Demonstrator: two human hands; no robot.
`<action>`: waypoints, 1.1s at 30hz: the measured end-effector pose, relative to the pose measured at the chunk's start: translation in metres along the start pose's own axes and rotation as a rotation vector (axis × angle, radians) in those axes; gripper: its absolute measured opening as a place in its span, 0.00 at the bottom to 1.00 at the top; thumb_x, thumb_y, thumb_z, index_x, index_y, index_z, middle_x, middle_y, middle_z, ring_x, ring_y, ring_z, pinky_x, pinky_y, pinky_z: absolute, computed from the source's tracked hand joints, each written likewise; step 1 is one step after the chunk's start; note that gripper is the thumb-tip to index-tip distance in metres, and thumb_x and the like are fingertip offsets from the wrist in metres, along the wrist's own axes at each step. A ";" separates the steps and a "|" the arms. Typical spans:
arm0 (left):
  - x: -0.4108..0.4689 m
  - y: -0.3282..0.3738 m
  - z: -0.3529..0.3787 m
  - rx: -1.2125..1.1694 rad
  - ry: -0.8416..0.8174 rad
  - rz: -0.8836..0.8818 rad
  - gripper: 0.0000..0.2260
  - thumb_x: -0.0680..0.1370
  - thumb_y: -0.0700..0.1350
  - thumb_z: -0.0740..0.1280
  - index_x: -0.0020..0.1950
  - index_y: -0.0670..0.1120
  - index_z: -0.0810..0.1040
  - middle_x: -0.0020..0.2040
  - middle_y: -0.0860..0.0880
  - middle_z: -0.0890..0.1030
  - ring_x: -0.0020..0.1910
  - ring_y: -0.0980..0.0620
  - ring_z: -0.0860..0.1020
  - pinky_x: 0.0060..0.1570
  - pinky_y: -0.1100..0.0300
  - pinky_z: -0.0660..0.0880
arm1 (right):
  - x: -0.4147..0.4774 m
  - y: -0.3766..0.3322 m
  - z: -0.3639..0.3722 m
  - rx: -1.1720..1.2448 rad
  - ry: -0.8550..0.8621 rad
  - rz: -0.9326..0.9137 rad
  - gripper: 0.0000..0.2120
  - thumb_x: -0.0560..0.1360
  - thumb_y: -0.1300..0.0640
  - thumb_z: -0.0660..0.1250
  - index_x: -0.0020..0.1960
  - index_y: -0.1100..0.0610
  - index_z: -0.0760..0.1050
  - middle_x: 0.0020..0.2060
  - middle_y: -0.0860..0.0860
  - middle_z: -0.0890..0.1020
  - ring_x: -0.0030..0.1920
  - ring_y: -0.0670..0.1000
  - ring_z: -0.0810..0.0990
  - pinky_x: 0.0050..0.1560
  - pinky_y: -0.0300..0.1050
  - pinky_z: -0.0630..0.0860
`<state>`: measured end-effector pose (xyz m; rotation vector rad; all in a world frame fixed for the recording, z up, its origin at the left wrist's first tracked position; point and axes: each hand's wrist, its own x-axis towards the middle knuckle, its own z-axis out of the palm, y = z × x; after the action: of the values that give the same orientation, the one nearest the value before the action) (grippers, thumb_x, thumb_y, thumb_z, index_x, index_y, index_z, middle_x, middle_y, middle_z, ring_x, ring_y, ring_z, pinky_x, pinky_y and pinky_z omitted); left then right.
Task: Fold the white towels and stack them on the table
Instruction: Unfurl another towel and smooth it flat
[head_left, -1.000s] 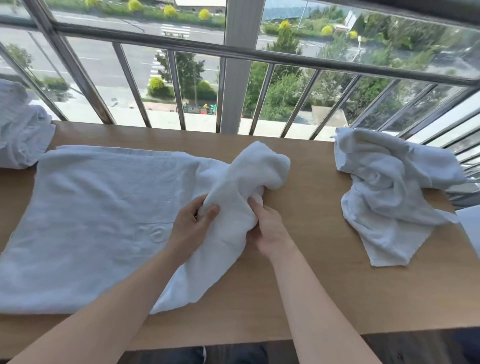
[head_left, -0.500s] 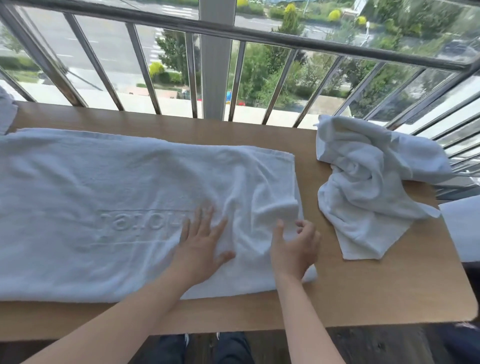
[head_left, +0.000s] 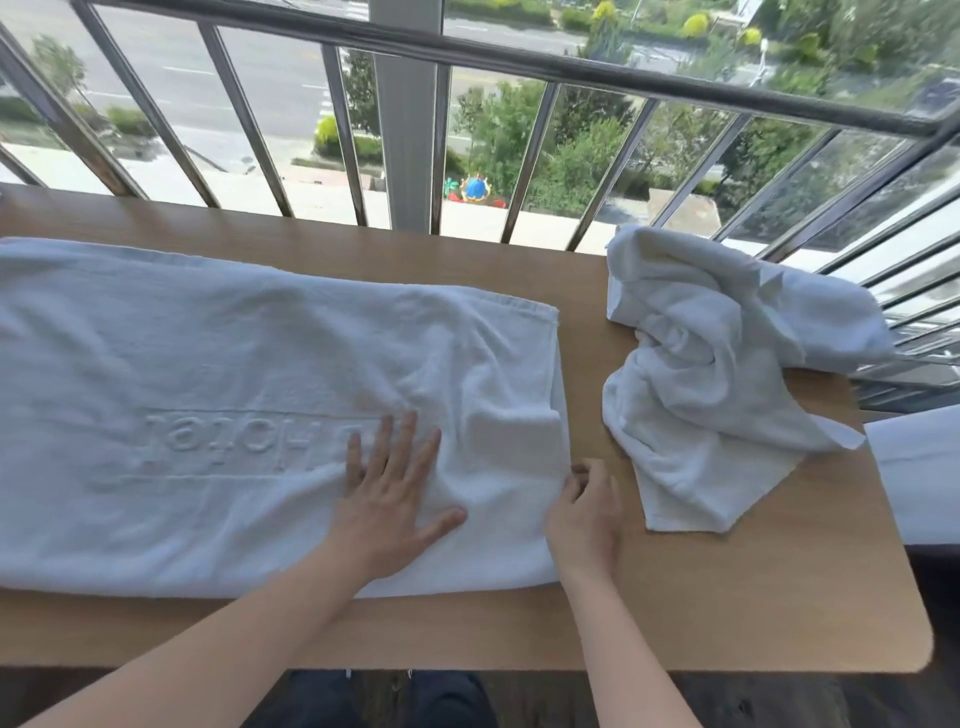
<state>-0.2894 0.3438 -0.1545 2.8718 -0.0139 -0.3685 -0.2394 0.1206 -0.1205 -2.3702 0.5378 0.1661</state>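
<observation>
A large white towel with embossed lettering lies spread flat across the left and middle of the wooden table. My left hand presses flat on it with fingers spread, near its right end. My right hand sits at the towel's right edge, fingers curled and pinching that edge. A second white towel lies crumpled on the table's right side, apart from both hands.
A metal railing with slanted bars runs along the table's far edge, with a street and trees beyond. Something white shows past the table's right edge. My legs are visible below the near edge.
The bunched right end of the large towel has been spread flat. My left hand went from gripping it to pressing on it, and my right hand moved out to its right edge.
</observation>
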 end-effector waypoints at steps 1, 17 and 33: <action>0.002 0.006 0.002 -0.011 0.009 0.015 0.43 0.75 0.77 0.43 0.82 0.53 0.41 0.82 0.49 0.38 0.80 0.46 0.34 0.75 0.39 0.34 | 0.004 -0.004 0.000 0.032 0.007 0.021 0.07 0.82 0.56 0.57 0.57 0.53 0.73 0.50 0.47 0.75 0.50 0.52 0.77 0.43 0.47 0.69; 0.010 0.025 0.002 0.031 0.073 0.066 0.34 0.79 0.72 0.50 0.82 0.58 0.56 0.83 0.48 0.54 0.81 0.42 0.52 0.74 0.35 0.53 | 0.128 -0.075 0.011 0.478 -0.333 -0.057 0.21 0.76 0.64 0.68 0.65 0.50 0.67 0.59 0.46 0.78 0.52 0.48 0.81 0.54 0.47 0.79; 0.005 0.027 0.009 0.198 0.088 0.263 0.30 0.83 0.64 0.51 0.83 0.54 0.53 0.83 0.48 0.52 0.81 0.37 0.52 0.70 0.27 0.54 | 0.161 -0.083 0.033 0.323 -0.127 -0.261 0.23 0.77 0.61 0.62 0.68 0.43 0.67 0.59 0.37 0.77 0.59 0.44 0.77 0.57 0.36 0.73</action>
<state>-0.2861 0.3152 -0.1574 3.0227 -0.4308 -0.1982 -0.0573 0.1441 -0.1373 -2.0730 0.1750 0.1011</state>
